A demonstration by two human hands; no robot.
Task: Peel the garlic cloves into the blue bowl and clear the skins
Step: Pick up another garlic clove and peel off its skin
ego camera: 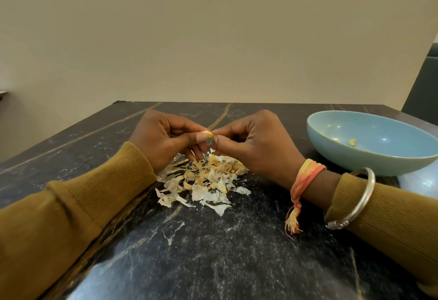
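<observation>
blue bowl (355,163) holds two cloves (352,142); left hand (163,138) and right hand (258,144) pinch one clove (208,133) above skins (203,181).

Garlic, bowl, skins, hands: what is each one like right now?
left hand: pinches the garlic clove.
right hand: pinches the garlic clove.
garlic clove: raised between both hands, above the skins.
blue bowl: upright, a few peeled bits inside.
skins: loose pile on the table.
</observation>
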